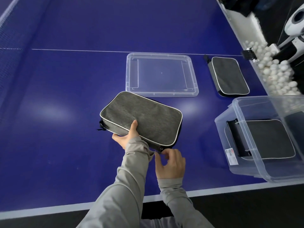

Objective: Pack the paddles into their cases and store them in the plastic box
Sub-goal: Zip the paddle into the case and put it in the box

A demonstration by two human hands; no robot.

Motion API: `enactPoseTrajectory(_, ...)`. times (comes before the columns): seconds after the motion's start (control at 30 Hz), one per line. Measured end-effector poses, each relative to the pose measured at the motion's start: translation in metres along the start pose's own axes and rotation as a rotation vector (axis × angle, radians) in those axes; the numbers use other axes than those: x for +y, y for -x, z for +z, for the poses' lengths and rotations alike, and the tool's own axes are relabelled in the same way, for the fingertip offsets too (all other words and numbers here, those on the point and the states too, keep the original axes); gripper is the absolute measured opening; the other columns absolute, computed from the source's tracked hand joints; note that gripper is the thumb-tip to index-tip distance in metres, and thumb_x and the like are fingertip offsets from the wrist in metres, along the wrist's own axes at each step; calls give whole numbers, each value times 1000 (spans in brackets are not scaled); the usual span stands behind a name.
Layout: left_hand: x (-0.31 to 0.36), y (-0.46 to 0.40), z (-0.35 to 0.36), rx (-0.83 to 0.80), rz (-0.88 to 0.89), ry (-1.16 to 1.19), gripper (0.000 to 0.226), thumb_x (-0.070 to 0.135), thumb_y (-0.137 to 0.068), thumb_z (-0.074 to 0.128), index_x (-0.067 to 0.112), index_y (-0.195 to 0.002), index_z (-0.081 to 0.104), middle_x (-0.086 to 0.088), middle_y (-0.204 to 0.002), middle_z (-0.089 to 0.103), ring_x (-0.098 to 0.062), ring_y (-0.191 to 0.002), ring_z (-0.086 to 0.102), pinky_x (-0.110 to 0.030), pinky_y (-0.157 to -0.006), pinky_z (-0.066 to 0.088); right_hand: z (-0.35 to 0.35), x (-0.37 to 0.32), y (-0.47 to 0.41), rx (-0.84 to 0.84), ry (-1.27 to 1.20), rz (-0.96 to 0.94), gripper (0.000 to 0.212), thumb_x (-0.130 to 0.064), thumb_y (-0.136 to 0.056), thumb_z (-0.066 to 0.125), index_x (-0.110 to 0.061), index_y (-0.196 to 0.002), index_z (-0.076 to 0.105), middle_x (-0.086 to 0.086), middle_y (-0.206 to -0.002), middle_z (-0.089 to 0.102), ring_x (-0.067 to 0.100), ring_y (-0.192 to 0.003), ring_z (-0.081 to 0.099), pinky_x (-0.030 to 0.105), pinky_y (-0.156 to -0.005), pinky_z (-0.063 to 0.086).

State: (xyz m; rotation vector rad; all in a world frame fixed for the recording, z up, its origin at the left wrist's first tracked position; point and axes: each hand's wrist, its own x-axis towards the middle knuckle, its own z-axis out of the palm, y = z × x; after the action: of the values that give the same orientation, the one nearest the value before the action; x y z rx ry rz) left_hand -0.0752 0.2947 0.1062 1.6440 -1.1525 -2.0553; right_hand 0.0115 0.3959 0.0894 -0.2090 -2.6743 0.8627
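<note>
Grey paddle case (141, 116) near the clear lid (161, 74), gripped at its near edge by left hand (127, 135). Right hand (170, 162) pinching the zipper pull (160, 149). One case (269, 139) inside plastic box (246, 145); another (229, 76) beside the lid.

White label (231, 156) with red mark on near wall of plastic box (243, 168), at 4 o'clock on table: print too small to read. No other text, brand or number legible anywhere in view.
</note>
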Motion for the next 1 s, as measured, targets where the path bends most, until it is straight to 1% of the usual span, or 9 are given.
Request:
enactPoseTrajectory(0.17, 3, 3, 1, -11, -5, 35, 70, 26, -62, 83, 18, -118, 43, 9, -79, 55, -7, -70, 55, -29, -75, 42, -2, 0, 0, 51, -60, 1, 15, -14, -66, 76, -11, -69, 61, -3, -60, 56, 9, -52, 45, 27, -51, 40)
enactPoseTrajectory(0.3, 4, 3, 0, -32, 34, 42, 61, 24, -62, 84, 19, -109, 45, 8, -81, 58, -8, -70, 58, -25, -66, 44, -7, 0, 0, 76, -82, -39, 10, -16, -72, 68, -10, -67, 61, -2, -59, 56, 12, -50, 46, 29, -50, 43)
enactPoseTrajectory(0.5, 14, -8, -9, -63, 69, -28, 56, 27, -60, 83, 18, -103, 48, 8, -83, 59, -11, -73, 60, -32, -77, 49, -22, 9, 1, 129, -131, -6, 20, -26, -80, 56, -10, -68, 59, -3, -60, 54, 5, -55, 41, 24, -56, 40)
enactPoseTrajectory(0.57, 19, -14, -12, -67, 72, -58, 53, 29, -60, 83, 20, -100, 50, 9, -81, 59, -11, -72, 60, -30, -75, 49, -27, 17, -4, 135, -130, 17, 17, -22, -80, 61, -10, -68, 60, -3, -61, 54, 6, -58, 42, 25, -58, 41)
enactPoseTrajectory(0.67, 27, -20, -19, -112, 75, -115, 52, 30, -60, 83, 20, -101, 53, 8, -82, 59, -11, -71, 59, -24, -66, 46, -30, 25, -16, 114, -128, 13, 15, -4, -74, 74, -8, -68, 60, -1, -62, 54, 11, -56, 47, 32, -53, 45)
enactPoseTrajectory(0.8, 34, -26, -30, -210, 79, -177, 53, 27, -60, 84, 17, -106, 58, 4, -88, 62, -16, -76, 62, -29, -71, 52, -33, 38, -43, 143, -175, 69, 15, 1, -72, 73, -4, -69, 59, 8, -63, 57, 24, -54, 52, 36, -52, 45)
enactPoseTrajectory(0.9, 40, -33, -39, -294, 124, -232, 40, 24, -62, 84, 20, -94, 59, 6, -79, 63, -12, -68, 63, -20, -56, 50, -38, 52, -62, 133, -211, 75, 14, 1, -73, 73, -4, -73, 60, 8, -66, 61, 21, -56, 53, 31, -55, 42)
enactPoseTrajectory(0.93, 42, -34, -42, -326, 124, -239, 38, 23, -61, 84, 23, -89, 59, 5, -79, 64, -13, -68, 63, -21, -56, 51, -39, 55, -67, 109, -220, 60, 14, 1, -73, 73, -4, -74, 60, 6, -68, 61, 19, -58, 53, 29, -57, 41)
enactPoseTrajectory(1.0, 47, -37, -48, -391, 111, -240, 40, 23, -56, 85, 26, -86, 58, 2, -83, 66, -19, -74, 65, -30, -66, 54, -39, 57, -75, 42, -244, 36, 13, 1, -75, 71, -4, -75, 59, 1, -70, 59, 15, -62, 53, 22, -59, 40)
